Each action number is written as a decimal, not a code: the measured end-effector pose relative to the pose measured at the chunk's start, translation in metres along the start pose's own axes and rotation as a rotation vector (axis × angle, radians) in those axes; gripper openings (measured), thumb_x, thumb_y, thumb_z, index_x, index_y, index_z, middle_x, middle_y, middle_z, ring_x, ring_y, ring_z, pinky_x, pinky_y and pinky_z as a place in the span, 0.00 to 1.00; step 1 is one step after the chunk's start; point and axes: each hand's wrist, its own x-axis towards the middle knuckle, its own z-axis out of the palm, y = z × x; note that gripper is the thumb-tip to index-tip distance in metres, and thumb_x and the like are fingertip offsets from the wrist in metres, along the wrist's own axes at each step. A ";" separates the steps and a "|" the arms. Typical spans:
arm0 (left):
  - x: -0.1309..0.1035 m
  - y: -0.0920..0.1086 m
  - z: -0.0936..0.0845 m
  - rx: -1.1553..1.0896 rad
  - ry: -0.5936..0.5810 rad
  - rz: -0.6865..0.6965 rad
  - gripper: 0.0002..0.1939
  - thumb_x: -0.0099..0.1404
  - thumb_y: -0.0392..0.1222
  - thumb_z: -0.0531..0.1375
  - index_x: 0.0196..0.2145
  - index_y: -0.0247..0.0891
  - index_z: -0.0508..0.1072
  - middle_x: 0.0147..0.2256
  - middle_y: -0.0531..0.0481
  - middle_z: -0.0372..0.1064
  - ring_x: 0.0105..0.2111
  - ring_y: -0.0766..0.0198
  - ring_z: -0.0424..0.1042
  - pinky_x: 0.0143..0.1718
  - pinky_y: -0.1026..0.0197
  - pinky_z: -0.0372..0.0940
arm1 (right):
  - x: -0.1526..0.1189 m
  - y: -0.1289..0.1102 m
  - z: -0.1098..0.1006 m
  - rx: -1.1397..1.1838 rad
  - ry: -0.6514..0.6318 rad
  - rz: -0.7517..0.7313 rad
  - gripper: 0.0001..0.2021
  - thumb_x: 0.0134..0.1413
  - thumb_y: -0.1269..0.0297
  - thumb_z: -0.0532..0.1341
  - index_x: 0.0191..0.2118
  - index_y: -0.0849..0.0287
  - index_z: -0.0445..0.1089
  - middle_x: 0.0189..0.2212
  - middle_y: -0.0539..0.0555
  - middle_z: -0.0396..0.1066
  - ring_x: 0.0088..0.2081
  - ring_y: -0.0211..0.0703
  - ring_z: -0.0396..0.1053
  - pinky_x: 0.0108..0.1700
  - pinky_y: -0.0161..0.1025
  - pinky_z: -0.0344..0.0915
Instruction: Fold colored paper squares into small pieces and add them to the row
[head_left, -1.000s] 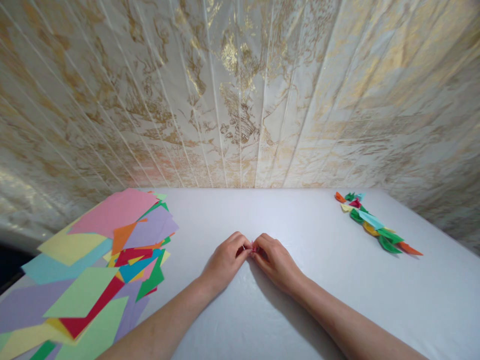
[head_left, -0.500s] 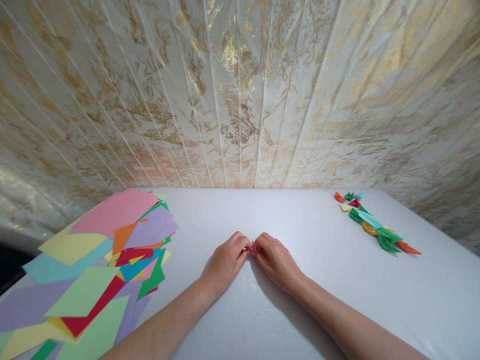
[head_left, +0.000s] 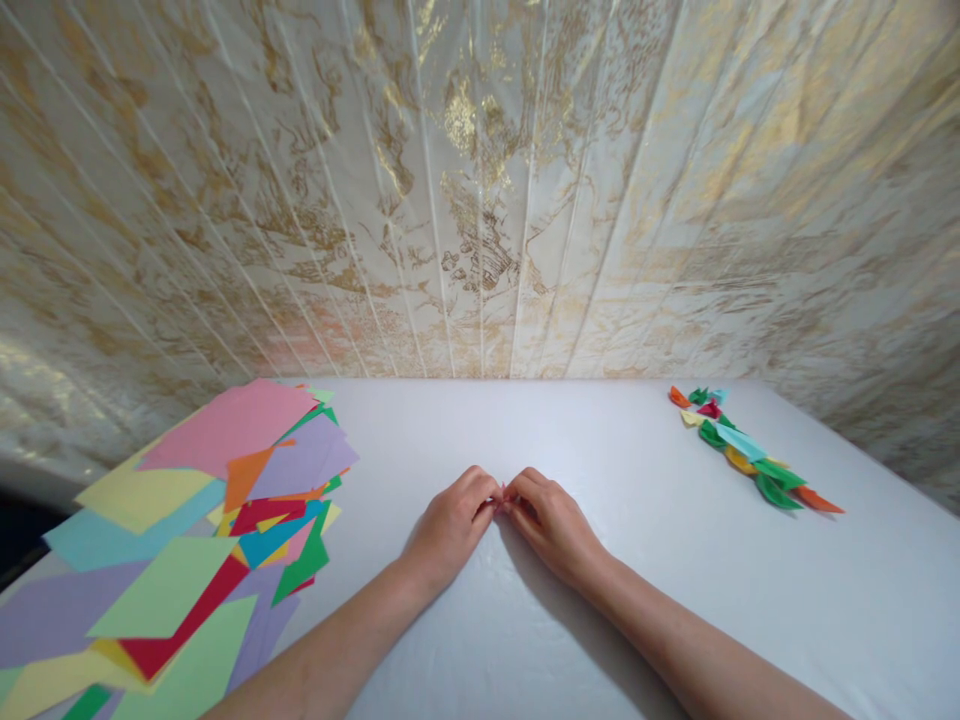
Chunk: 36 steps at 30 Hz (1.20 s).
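A small piece of folded pink paper is pinched between my two hands, low over the middle of the white table. My left hand grips it from the left with thumb and forefinger closed. From the other side, my right hand holds it the same way, its remaining fingers curled in. Most of the paper is hidden by the fingertips, so its shape does not show.
Overlapping sheets of coloured paper spread over the table's left side, with a large pink sheet at the back. Several small folded paper pieces lie in a slanting row at the right. A gold-patterned curtain hangs behind the table.
Both hands stay in nearly the same place, with only slight finger movement around the pink paper. The other papers have not been moved.
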 end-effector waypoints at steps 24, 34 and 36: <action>0.002 0.001 0.006 -0.145 0.025 -0.135 0.06 0.60 0.29 0.54 0.31 0.39 0.65 0.31 0.55 0.63 0.31 0.66 0.65 0.35 0.64 0.60 | -0.001 -0.005 -0.004 -0.119 -0.025 0.009 0.06 0.58 0.72 0.57 0.32 0.56 0.69 0.33 0.49 0.67 0.33 0.38 0.65 0.35 0.33 0.55; 0.002 0.000 0.007 -0.148 0.023 -0.121 0.08 0.58 0.28 0.53 0.30 0.39 0.65 0.31 0.55 0.63 0.31 0.66 0.64 0.35 0.64 0.59 | 0.001 -0.006 0.001 -0.180 -0.018 -0.034 0.07 0.55 0.77 0.56 0.31 0.57 0.65 0.32 0.48 0.67 0.32 0.38 0.63 0.35 0.34 0.53; 0.002 0.000 0.007 -0.150 0.032 -0.124 0.07 0.60 0.29 0.53 0.31 0.40 0.65 0.31 0.55 0.64 0.31 0.66 0.65 0.35 0.63 0.60 | 0.001 -0.006 0.000 -0.162 -0.020 -0.015 0.07 0.56 0.76 0.57 0.31 0.57 0.65 0.32 0.49 0.67 0.32 0.38 0.63 0.35 0.34 0.53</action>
